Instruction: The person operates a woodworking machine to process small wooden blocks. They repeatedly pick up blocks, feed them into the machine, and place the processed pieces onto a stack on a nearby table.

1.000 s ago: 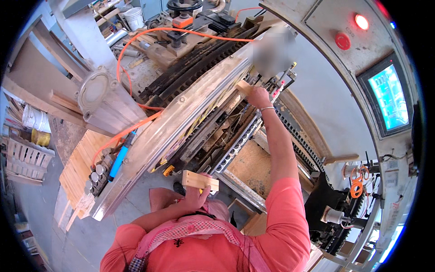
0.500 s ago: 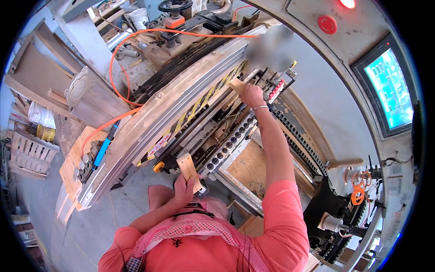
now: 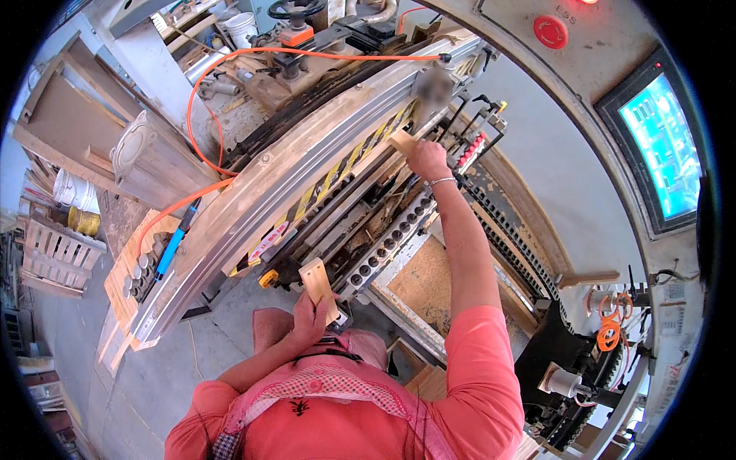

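My left hand (image 3: 310, 318) is closed round a short wooden block (image 3: 317, 282), held upright near my waist with small dark holes in its face. With my right arm stretched forward over the machine bed, my right hand (image 3: 428, 159) grips another pale wooden piece (image 3: 402, 142). That piece sits at the far end of the bed, by the yellow-and-black striped rail (image 3: 349, 170). Below my right forearm runs a row of black round rollers (image 3: 392, 244). Whether the far piece touches the machine, I cannot tell.
A touch screen (image 3: 661, 146) and a red stop button (image 3: 550, 32) are on the curved panel at right. An orange hose (image 3: 192, 115) loops across the beam. A blue-handled air tool (image 3: 173, 249) lies at left near metal cylinders (image 3: 146, 264). Red knobs (image 3: 469, 152) stand beyond my right hand.
The view has shifted very slightly. Both hands keep their grip on the wooden pieces, in nearly the same places.
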`<state>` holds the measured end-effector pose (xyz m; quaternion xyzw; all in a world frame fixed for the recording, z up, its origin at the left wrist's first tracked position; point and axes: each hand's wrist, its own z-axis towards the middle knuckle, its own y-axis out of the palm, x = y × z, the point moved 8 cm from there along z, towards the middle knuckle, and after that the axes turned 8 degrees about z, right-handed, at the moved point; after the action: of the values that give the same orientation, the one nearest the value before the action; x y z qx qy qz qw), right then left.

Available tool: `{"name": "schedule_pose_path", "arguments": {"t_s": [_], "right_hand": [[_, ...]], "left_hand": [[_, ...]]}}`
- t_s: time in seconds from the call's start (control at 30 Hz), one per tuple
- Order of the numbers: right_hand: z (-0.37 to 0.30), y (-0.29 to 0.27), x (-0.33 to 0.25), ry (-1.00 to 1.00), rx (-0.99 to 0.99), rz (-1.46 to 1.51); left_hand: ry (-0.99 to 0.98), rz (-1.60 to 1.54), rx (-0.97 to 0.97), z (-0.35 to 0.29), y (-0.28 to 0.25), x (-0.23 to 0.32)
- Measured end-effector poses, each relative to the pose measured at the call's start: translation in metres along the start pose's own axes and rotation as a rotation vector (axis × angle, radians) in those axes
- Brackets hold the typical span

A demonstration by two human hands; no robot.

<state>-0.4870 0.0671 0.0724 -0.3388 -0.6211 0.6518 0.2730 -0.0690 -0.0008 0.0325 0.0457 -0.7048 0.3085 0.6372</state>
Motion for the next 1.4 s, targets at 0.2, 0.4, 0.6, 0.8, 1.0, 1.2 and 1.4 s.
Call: {"name": "schedule_pose_path", "arguments": {"t_s": [0.2, 0.4, 0.6, 0.8, 1.0, 1.2, 1.4], "right_hand": [[0.0, -0.001, -0.001, 0.029, -0.051, 0.013], [0.001, 0.001, 0.001, 0.031, -0.059, 0.012], [0.004, 0.004, 0.005, 0.021, -0.049, 0.039], [-0.002, -0.008, -0.001, 0.037, -0.042, 0.061], [0.006, -0.003, 0.026, 0.074, -0.042, 0.104], [0.006, -0.006, 0.026, 0.072, -0.004, 0.124], [0.012, -0.002, 0.028, 0.078, 0.006, 0.135]], "left_hand": [[0.014, 0.03, -0.016, 0.001, -0.002, 0.001], [0.034, 0.059, 0.008, 0.0, -0.002, -0.005], [0.045, 0.051, -0.014, 0.001, 0.0, -0.007], [-0.025, -0.014, -0.021, 0.0, 0.0, -0.007], [-0.04, -0.027, -0.033, 0.0, 0.001, -0.002], [-0.042, -0.017, -0.019, -0.001, 0.0, -0.002], [-0.061, 0.005, -0.046, 0.003, 0.0, 0.008]]}}
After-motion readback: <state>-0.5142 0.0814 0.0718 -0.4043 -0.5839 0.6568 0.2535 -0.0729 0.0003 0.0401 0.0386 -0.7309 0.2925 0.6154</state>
